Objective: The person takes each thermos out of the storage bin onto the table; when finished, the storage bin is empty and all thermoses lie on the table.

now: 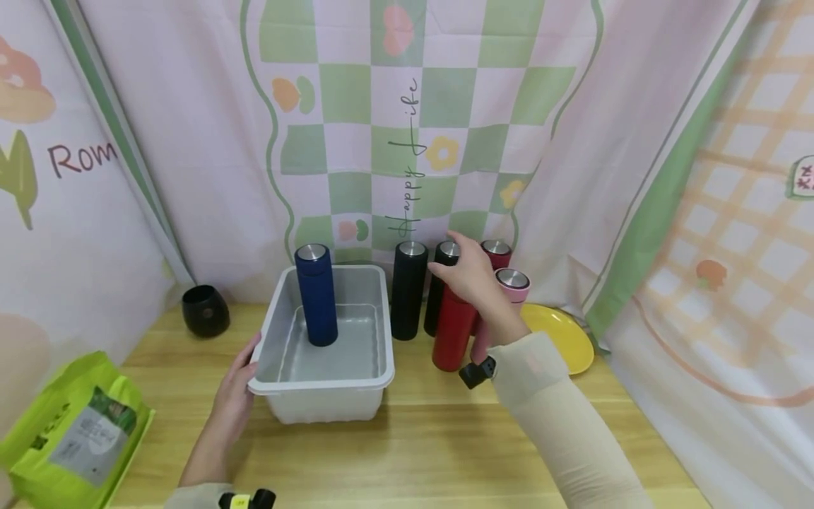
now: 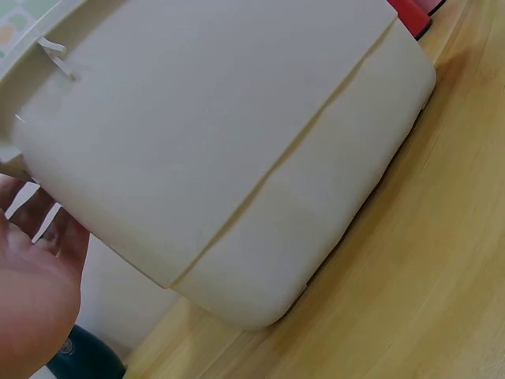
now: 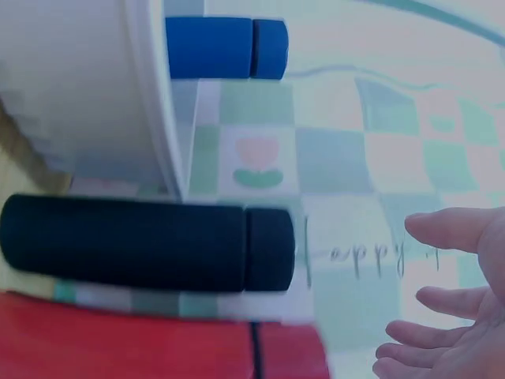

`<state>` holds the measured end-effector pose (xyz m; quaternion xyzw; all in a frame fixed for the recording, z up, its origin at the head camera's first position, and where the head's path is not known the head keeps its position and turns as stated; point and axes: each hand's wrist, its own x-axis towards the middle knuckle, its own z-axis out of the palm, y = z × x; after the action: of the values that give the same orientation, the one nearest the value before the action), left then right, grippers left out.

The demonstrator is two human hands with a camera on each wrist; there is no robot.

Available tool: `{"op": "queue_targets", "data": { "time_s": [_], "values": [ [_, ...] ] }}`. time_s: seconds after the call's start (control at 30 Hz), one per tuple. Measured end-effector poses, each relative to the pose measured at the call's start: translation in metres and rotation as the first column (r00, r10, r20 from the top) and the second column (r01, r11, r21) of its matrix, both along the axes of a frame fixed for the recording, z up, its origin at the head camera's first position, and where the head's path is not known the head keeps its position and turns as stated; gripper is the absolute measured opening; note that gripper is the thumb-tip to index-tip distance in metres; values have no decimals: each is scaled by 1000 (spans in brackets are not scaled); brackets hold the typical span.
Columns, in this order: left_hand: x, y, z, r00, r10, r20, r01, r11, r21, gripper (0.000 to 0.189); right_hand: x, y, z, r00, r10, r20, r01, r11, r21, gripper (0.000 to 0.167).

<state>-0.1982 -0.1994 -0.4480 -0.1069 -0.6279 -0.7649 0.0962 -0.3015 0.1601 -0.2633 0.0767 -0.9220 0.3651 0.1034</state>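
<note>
A grey plastic bin (image 1: pixel 324 404) stands on the table, and a blue thermos bottle (image 1: pixel 316 300) stands upright inside it. My left hand (image 1: pixel 232 396) touches the bin's left side; in the left wrist view its fingers (image 2: pixel 59 229) reach up under the rim. Over the bottles to the right hovers my right hand (image 1: pixel 470 272), thumb and fingers spread, nothing between them. Below and around it stand a black bottle (image 1: pixel 409 297), a second black bottle (image 1: pixel 434 311) partly hidden by the hand, a red bottle (image 1: pixel 451 336), another red bottle (image 1: pixel 497 256) behind and a pink bottle (image 1: pixel 516 291).
Behind the pink bottle and my right forearm lies a yellow plate (image 1: pixel 569 343). At the back left is a black cup (image 1: pixel 205 311), and a bright green bag (image 1: pixel 76 431) sits at the front left. Patterned curtains (image 1: pixel 432 92) close off the table's back and sides.
</note>
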Motion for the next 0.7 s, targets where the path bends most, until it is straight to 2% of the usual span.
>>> {"op": "queue_targets", "data": {
  "time_s": [0.17,0.33,0.47,0.7],
  "values": [
    [0,0,1,1000,-4,1,4,1000,0,50,-11,-29,11,998,55,-2,-55,998,9,67],
    [0,0,2,1000,2,18,-2,1000,-5,50,-26,-62,17,993,106,44,-105,994,-24,67],
    [0,0,4,999,9,45,-9,1000,-11,51,-36,-87,12,990,121,69,-117,991,-60,64],
    [0,0,6,995,17,96,-14,999,-36,53,-49,-127,-7,988,128,83,-113,980,-164,59]
  ]
}}
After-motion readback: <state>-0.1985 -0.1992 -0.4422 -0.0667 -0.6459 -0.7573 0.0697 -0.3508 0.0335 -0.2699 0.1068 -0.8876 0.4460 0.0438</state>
